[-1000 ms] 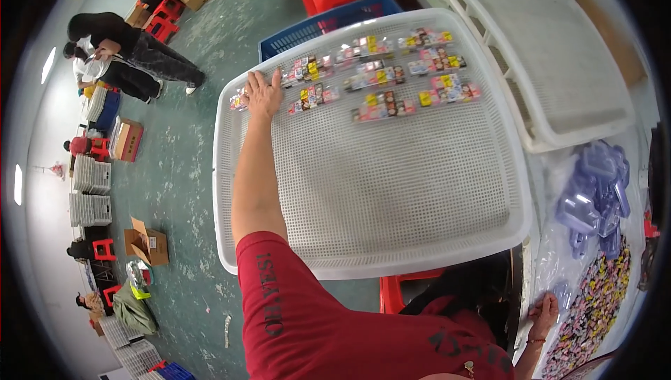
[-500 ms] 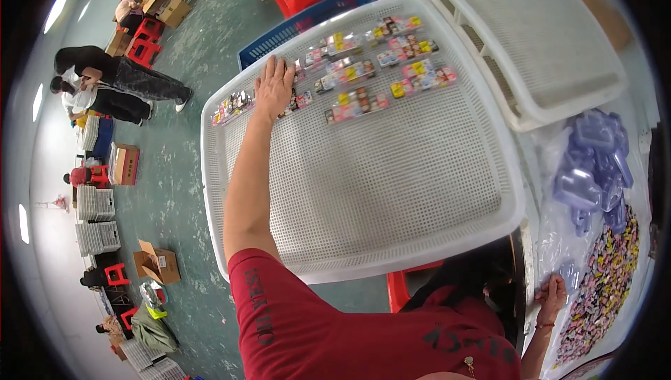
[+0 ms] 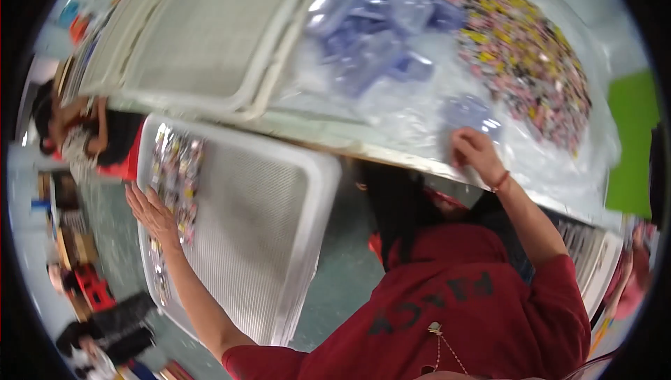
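Observation:
My left hand (image 3: 150,214) is open, fingers stretched out, over the left side of a white perforated tray (image 3: 311,219). Close by lie clear packs of small colourful pieces (image 3: 183,184), in rows along that side of the tray. On the worktop my right hand (image 3: 477,154) has its fingers curled at the lower edge of a clear bluish plastic shell (image 3: 470,116) and seems to pinch it; motion blur softens the contact. A pile of similar clear shells (image 3: 381,27) lies further left, and a heap of tiny pink, yellow and black pieces (image 3: 528,59) spreads to the right.
White mesh trays (image 3: 210,38) stand on the worktop at the far left. The worktop's front edge (image 3: 391,156) runs between the tray and my right hand. Another person (image 3: 77,132) sits beyond the tray; a green panel (image 3: 632,142) is at the right.
My view has swung to the right, bringing the worktop to the middle. My left hand has shifted off the packs toward the tray's outer side. My right hand stays by the clear shell.

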A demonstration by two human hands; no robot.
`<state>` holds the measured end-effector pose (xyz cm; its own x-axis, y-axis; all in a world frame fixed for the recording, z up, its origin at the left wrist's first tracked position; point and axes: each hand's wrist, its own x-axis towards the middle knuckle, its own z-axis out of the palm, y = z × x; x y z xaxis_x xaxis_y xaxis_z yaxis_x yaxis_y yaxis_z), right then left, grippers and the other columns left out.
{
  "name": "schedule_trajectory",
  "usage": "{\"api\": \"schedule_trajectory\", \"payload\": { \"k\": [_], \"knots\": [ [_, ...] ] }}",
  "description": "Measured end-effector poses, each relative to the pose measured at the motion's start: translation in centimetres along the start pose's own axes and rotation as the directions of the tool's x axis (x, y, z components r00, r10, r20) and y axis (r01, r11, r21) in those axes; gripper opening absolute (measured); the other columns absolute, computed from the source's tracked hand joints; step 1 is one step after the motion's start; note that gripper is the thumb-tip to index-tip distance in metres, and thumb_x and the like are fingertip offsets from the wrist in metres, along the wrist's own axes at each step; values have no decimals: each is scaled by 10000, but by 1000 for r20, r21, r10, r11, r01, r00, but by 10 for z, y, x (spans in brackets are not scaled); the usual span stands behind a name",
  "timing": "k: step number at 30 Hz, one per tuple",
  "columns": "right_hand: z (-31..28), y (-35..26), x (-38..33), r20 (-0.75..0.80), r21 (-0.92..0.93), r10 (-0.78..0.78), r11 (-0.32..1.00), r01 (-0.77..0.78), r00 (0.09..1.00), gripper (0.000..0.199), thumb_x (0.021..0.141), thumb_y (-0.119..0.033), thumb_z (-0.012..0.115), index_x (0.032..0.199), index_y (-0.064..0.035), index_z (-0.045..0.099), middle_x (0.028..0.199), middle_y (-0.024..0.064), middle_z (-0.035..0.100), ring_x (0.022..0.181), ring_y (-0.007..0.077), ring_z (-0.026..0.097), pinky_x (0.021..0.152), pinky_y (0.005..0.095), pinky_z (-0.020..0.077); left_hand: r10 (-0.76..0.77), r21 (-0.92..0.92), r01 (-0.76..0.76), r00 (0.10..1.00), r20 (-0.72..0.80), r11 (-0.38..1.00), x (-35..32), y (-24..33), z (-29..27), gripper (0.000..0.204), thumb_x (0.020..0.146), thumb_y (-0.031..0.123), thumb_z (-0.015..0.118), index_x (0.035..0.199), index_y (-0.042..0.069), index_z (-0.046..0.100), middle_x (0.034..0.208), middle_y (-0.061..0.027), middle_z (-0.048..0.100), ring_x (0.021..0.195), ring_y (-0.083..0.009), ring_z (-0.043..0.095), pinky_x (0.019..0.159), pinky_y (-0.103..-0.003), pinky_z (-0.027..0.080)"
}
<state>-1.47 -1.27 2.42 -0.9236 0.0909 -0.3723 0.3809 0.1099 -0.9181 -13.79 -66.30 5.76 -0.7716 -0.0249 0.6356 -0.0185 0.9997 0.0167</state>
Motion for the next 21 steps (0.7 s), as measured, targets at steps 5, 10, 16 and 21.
{"api": "schedule_trajectory", "payload": {
  "k": [5,10,16,21],
  "knots": [
    [-13,0,-44,51,174,-68,983,58,996,146,976,-177,550,1001,-35,569,716,4,581,603,81,570,558,225,491,338,-333,-332,940,-43,883,67,221,-9,448,885,106,645,1296,14,493,1392,-215,438,1314,-385,399,1067,-453,369],
    [-34,27,-76,118,167,75,981,-94,990,118,968,-154,570,1015,-45,574,736,-2,602,616,75,581,578,218,498,607,-646,-502,791,-74,575,45,387,0,315,818,175,712,1083,24,632,1111,-162,618,1079,-340,568,936,-415,458],
    [-70,45,-92,107,179,165,967,-182,980,118,966,-137,566,1027,-38,583,779,5,610,661,76,592,595,215,510,573,-547,-394,795,199,738,31,440,40,275,792,168,727,1013,33,635,1010,-146,627,960,-326,592,818,-386,496],
    [-97,64,-96,56,356,51,932,-68,997,151,964,-128,564,1054,-10,589,785,6,604,635,52,570,564,197,492,765,-719,-541,644,-20,436,-17,509,-1,288,764,171,735,1006,57,630,1051,-119,607,982,-289,586,842,-383,479]
  ]
}}
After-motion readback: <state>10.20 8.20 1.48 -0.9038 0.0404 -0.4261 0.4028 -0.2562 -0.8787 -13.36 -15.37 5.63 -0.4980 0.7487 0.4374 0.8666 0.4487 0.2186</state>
